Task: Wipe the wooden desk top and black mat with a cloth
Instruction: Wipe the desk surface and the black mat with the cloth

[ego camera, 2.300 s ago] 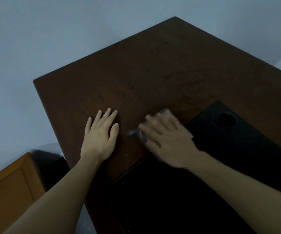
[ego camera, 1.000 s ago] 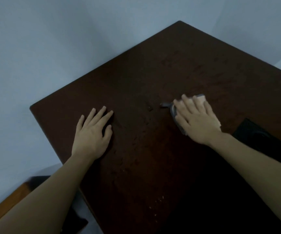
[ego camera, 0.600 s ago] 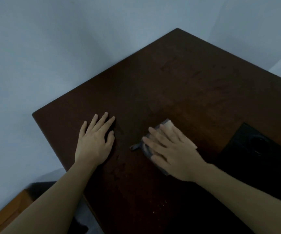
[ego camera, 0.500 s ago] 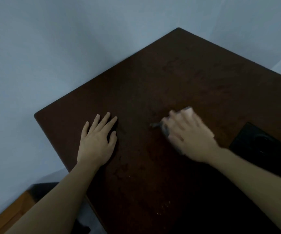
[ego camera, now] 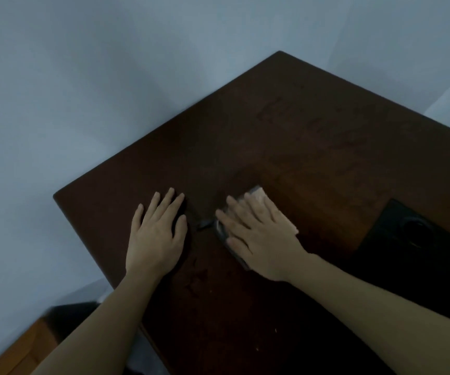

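The wooden desk top (ego camera: 286,147) fills most of my view; it is dark brown, with faint smears on its far part, and its far corner points toward the pale wall (ego camera: 83,77). The black mat (ego camera: 418,255) lies on the desk at my right side, and only a part of it is in the picture. It has a round shape (ego camera: 418,230) near its far corner; I cannot tell what it is.

At the lower left, beside the desk, I see a piece of orange-brown wooden furniture (ego camera: 21,350), lower than the desk top.

My left hand (ego camera: 156,236) rests flat on the desk near its left edge, palm down, fingers straight and a little spread. It holds nothing.

My right hand (ego camera: 259,236) lies just beside the left one, not touching it. It presses the cloth (ego camera: 257,193) down on the bare wood with straight, flat fingers; they do not curl around it. The cloth is mostly hidden under my palm. A pale corner shows beyond my fingertips, and a grey edge shows on the thumb side. The cloth is on the wood, well apart from the mat.
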Action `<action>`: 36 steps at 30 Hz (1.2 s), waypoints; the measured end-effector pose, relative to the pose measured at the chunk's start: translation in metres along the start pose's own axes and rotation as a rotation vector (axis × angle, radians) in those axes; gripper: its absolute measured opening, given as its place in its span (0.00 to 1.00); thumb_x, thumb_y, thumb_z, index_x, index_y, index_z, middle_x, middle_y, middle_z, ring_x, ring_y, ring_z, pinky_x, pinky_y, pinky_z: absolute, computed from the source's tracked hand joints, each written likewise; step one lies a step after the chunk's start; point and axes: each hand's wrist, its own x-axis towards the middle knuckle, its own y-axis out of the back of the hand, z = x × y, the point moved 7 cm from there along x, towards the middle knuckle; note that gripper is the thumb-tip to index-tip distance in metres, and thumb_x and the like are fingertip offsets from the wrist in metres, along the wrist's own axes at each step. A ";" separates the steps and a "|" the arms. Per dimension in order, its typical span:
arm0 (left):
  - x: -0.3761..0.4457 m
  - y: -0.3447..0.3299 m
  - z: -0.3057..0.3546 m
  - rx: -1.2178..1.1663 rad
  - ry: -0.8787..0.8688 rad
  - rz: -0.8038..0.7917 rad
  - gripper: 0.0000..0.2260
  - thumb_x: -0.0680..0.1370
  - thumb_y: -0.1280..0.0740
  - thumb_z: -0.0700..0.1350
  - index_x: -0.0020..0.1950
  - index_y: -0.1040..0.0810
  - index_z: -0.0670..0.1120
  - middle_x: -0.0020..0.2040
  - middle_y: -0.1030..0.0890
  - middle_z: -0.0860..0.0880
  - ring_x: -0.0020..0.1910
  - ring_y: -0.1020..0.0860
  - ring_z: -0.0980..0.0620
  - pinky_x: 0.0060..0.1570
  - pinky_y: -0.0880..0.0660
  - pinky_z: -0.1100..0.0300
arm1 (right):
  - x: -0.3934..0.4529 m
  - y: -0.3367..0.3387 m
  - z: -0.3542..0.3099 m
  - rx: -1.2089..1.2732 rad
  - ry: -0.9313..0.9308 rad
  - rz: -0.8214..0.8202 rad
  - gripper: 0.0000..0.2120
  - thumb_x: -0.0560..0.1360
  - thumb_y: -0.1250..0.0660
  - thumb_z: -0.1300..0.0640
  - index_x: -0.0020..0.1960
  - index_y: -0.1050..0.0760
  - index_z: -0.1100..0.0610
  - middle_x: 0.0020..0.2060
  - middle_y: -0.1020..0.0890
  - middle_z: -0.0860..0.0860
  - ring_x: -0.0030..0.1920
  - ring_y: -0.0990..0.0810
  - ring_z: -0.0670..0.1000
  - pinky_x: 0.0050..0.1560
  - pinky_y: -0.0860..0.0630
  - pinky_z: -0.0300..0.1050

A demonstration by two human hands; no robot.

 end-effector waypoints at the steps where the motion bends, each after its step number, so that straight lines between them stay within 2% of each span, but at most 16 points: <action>1: -0.001 0.000 -0.001 0.000 0.003 -0.001 0.26 0.83 0.57 0.60 0.81 0.44 0.58 0.82 0.48 0.58 0.80 0.56 0.59 0.79 0.59 0.51 | -0.004 -0.002 0.010 0.001 0.015 -0.016 0.30 0.80 0.67 0.37 0.82 0.59 0.41 0.82 0.58 0.47 0.81 0.62 0.56 0.79 0.58 0.63; 4: -0.003 0.000 0.000 0.011 0.014 -0.012 0.24 0.85 0.54 0.58 0.81 0.45 0.58 0.82 0.50 0.58 0.80 0.58 0.59 0.79 0.60 0.51 | 0.013 0.009 0.071 -0.098 -0.143 0.048 0.28 0.84 0.60 0.43 0.83 0.52 0.47 0.82 0.45 0.54 0.81 0.50 0.61 0.77 0.47 0.66; 7: -0.002 0.000 -0.001 0.018 0.017 -0.012 0.24 0.84 0.54 0.58 0.81 0.46 0.58 0.82 0.50 0.58 0.80 0.58 0.59 0.79 0.60 0.51 | 0.047 0.022 0.140 0.039 -0.474 0.027 0.27 0.84 0.62 0.42 0.82 0.63 0.41 0.83 0.58 0.49 0.81 0.59 0.59 0.79 0.57 0.63; 10: -0.002 -0.001 -0.002 0.025 0.016 -0.009 0.24 0.84 0.55 0.58 0.81 0.46 0.59 0.82 0.51 0.58 0.80 0.58 0.59 0.79 0.60 0.51 | 0.075 0.032 0.144 0.169 -0.587 0.011 0.27 0.85 0.61 0.41 0.82 0.64 0.41 0.82 0.62 0.47 0.81 0.64 0.58 0.78 0.62 0.64; 12: -0.003 -0.001 0.000 0.026 0.016 -0.019 0.24 0.84 0.54 0.58 0.81 0.46 0.59 0.82 0.51 0.59 0.80 0.58 0.59 0.79 0.61 0.51 | 0.083 0.030 0.112 0.154 -0.522 0.018 0.27 0.85 0.60 0.42 0.82 0.63 0.43 0.82 0.61 0.49 0.81 0.63 0.61 0.78 0.61 0.65; 16: -0.001 0.000 0.002 0.021 0.024 -0.021 0.26 0.83 0.58 0.60 0.81 0.46 0.59 0.82 0.51 0.59 0.80 0.58 0.59 0.79 0.60 0.52 | 0.051 0.015 0.020 -0.031 -0.163 0.042 0.33 0.79 0.70 0.39 0.83 0.58 0.44 0.83 0.54 0.51 0.81 0.57 0.62 0.78 0.60 0.65; 19: -0.001 -0.002 0.000 0.033 0.028 -0.012 0.28 0.81 0.60 0.61 0.81 0.46 0.59 0.82 0.51 0.59 0.80 0.58 0.59 0.79 0.60 0.52 | 0.016 0.000 0.009 -0.020 0.042 0.006 0.30 0.81 0.66 0.37 0.82 0.57 0.41 0.82 0.55 0.47 0.82 0.58 0.56 0.79 0.58 0.62; 21: -0.001 -0.003 -0.001 0.038 0.028 -0.007 0.28 0.81 0.60 0.61 0.81 0.46 0.59 0.82 0.51 0.59 0.80 0.58 0.59 0.79 0.59 0.52 | 0.011 0.000 0.044 -0.055 0.026 -0.019 0.29 0.82 0.62 0.39 0.82 0.52 0.44 0.82 0.48 0.50 0.81 0.52 0.57 0.78 0.50 0.63; 22: -0.001 -0.003 -0.002 0.038 0.029 -0.005 0.28 0.81 0.60 0.62 0.81 0.46 0.60 0.82 0.50 0.59 0.80 0.58 0.59 0.79 0.59 0.51 | 0.014 0.006 0.070 -0.094 -0.035 0.008 0.29 0.83 0.60 0.41 0.82 0.49 0.47 0.81 0.43 0.53 0.80 0.49 0.58 0.76 0.45 0.65; 23: -0.001 -0.002 -0.002 0.036 0.030 0.001 0.28 0.81 0.60 0.62 0.81 0.46 0.60 0.82 0.50 0.59 0.80 0.57 0.59 0.80 0.58 0.51 | 0.019 0.011 0.098 -0.118 -0.123 0.030 0.30 0.82 0.61 0.43 0.83 0.51 0.48 0.81 0.42 0.55 0.80 0.48 0.60 0.75 0.43 0.65; 25: -0.001 -0.001 -0.001 0.024 0.037 0.019 0.29 0.80 0.60 0.61 0.81 0.44 0.60 0.81 0.48 0.60 0.80 0.56 0.59 0.80 0.58 0.51 | 0.033 0.016 0.153 -0.071 -0.339 0.021 0.28 0.82 0.65 0.42 0.81 0.63 0.43 0.83 0.55 0.51 0.81 0.56 0.59 0.78 0.51 0.64; 28: -0.002 -0.002 0.000 0.017 0.037 0.035 0.28 0.81 0.59 0.61 0.81 0.42 0.60 0.81 0.47 0.60 0.80 0.55 0.59 0.79 0.57 0.52 | 0.063 0.028 0.171 0.104 -0.493 -0.009 0.27 0.85 0.61 0.41 0.81 0.65 0.40 0.82 0.62 0.48 0.81 0.63 0.59 0.79 0.60 0.64; 30: -0.003 -0.001 -0.002 0.025 0.051 0.045 0.28 0.81 0.58 0.61 0.81 0.42 0.59 0.81 0.47 0.60 0.80 0.55 0.59 0.79 0.58 0.52 | 0.077 0.031 0.137 0.086 -0.451 0.010 0.27 0.85 0.60 0.42 0.82 0.64 0.43 0.82 0.61 0.49 0.81 0.62 0.61 0.78 0.60 0.66; 33: -0.004 0.001 -0.003 0.052 0.102 0.084 0.28 0.81 0.58 0.61 0.81 0.42 0.58 0.81 0.47 0.58 0.80 0.56 0.58 0.79 0.62 0.50 | 0.079 0.019 0.046 0.002 -0.162 0.075 0.30 0.83 0.66 0.41 0.83 0.60 0.48 0.82 0.57 0.53 0.81 0.60 0.61 0.78 0.62 0.65; 34: -0.005 0.003 -0.003 0.058 0.119 0.104 0.29 0.81 0.58 0.62 0.81 0.42 0.57 0.82 0.46 0.58 0.80 0.57 0.58 0.79 0.63 0.49 | 0.072 0.015 0.017 0.004 -0.080 0.092 0.32 0.80 0.69 0.40 0.83 0.59 0.47 0.83 0.56 0.52 0.81 0.60 0.60 0.78 0.63 0.64; 36: -0.008 0.006 -0.003 0.063 0.143 0.137 0.30 0.80 0.58 0.62 0.81 0.41 0.57 0.82 0.46 0.57 0.80 0.56 0.57 0.79 0.63 0.48 | 0.052 0.005 -0.021 -0.001 0.037 0.095 0.30 0.81 0.67 0.39 0.82 0.59 0.43 0.82 0.58 0.48 0.81 0.62 0.57 0.78 0.64 0.62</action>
